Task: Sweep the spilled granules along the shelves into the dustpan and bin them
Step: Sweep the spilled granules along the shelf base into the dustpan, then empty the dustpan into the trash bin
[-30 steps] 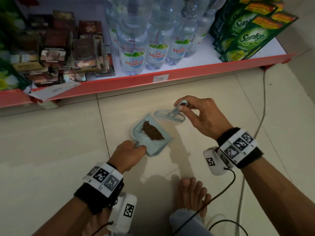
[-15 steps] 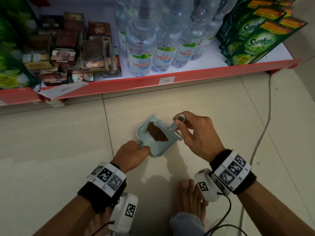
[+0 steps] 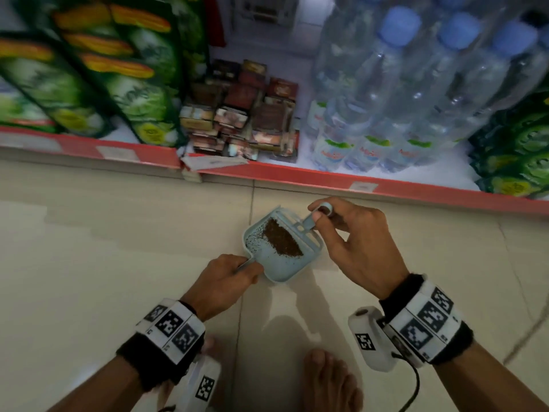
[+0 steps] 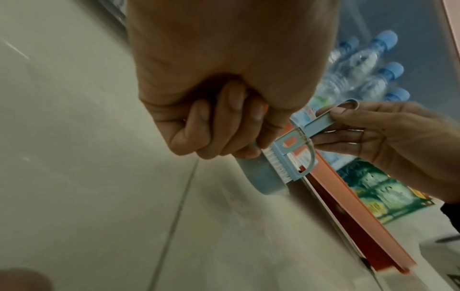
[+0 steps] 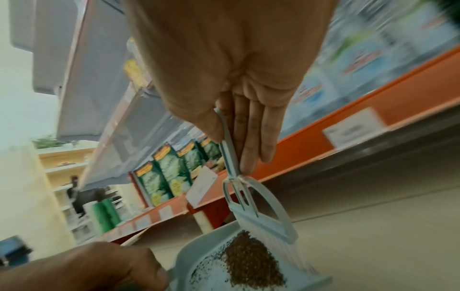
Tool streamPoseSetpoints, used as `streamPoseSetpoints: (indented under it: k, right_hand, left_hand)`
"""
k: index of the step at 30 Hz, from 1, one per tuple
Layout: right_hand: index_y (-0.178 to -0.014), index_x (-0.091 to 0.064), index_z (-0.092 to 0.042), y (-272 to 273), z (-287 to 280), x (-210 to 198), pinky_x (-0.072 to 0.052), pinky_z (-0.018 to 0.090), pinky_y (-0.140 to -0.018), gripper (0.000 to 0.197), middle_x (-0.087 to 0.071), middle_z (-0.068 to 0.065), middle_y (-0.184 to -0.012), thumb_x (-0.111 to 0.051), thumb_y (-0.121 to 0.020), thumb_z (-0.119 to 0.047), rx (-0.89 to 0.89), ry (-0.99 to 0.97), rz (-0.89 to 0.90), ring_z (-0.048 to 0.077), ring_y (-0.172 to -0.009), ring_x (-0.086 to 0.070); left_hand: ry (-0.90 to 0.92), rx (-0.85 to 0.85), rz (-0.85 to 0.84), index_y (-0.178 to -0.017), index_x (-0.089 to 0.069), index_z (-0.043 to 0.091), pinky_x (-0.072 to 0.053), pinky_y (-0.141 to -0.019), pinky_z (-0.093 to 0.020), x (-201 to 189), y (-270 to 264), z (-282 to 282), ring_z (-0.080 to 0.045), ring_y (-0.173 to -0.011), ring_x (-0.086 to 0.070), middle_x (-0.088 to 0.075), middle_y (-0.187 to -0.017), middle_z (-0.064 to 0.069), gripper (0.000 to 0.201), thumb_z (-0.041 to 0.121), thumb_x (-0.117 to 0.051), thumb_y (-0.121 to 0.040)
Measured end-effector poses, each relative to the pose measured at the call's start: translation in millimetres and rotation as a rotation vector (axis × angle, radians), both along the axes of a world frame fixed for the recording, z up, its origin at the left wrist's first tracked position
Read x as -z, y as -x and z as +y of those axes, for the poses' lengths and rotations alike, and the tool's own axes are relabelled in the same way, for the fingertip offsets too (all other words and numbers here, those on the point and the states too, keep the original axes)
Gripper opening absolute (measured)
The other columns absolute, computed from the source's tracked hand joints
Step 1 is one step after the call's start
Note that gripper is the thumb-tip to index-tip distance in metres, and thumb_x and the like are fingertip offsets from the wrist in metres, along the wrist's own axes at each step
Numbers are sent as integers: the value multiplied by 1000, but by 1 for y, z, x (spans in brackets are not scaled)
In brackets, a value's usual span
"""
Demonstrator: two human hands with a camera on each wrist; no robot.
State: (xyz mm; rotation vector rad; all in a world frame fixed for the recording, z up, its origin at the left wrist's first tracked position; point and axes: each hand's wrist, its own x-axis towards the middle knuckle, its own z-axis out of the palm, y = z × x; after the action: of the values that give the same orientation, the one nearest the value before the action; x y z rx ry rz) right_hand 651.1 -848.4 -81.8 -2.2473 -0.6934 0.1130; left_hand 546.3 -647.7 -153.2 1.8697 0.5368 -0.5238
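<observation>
A pale blue dustpan sits low over the tiled floor with a heap of brown granules in it. My left hand grips its handle, fingers curled round it in the left wrist view. My right hand pinches the handle of a small pale blue brush. The brush head lies across the pan's far edge, against the heap. In the right wrist view the brush has its bristles touching the granules inside the dustpan.
A red-edged bottom shelf runs just beyond the dustpan, holding water bottles, green pouches and small boxes. A loose white label hangs off its edge. My bare foot and a black cable are near me.
The brush has come from beyond the dustpan to its far edge, pushing against the heap. Both hands and the pan have shifted, and my view has swung left along the shelf.
</observation>
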Motion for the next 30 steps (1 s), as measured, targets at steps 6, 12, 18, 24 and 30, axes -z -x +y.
streamPoseSetpoints:
  k: [6,12,18,24,30]
  right_hand:
    - [-97,-67,-17,-13,80,-15,-60,35,-77,15,-73,-7,-86,-54,-100,-23,-260,-80,60,8,-81,-72]
    - [-94,-68,-20,-6,170,-33,-59,39,-73,14,-74,-3,-84,-55,-100,-23,-461,-86,105,13,-79,-72]
    - [-94,-69,-23,9,257,-59,-59,31,-67,15,-75,-8,-81,-55,-98,-27,-584,-15,22,5,-76,-72]
    - [-95,-72,-22,41,324,-71,-59,28,-69,14,-76,-14,-87,-58,-98,-22,-700,-14,66,2,-81,-73]
    - [-100,-74,-19,83,427,-67,-61,34,-84,14,-77,-9,-94,-60,-96,-19,-900,10,250,5,-91,-74]
  left_hand:
    - [-63,-248,-73,-54,-59,20,-35,-48,-22,-23,44,68,-7,-43,-41,-45,-39,9,42,30,-61,-94]
    - [-8,-464,-90,-56,-57,19,-31,-46,-22,-40,93,129,-15,-45,-37,-39,-42,8,41,28,-60,-96]
    - [35,-594,-122,-59,-57,18,-29,-43,-20,-47,118,185,-9,-38,-35,-37,-42,8,37,33,-60,-93]
    - [48,-716,-115,-54,-57,22,-28,-40,-17,-54,169,239,-7,-37,-34,-39,-41,8,39,33,-59,-91]
    - [41,-971,-143,-55,-56,20,-27,-43,-22,-64,230,283,-12,-41,-29,-35,-46,4,37,31,-58,-91]
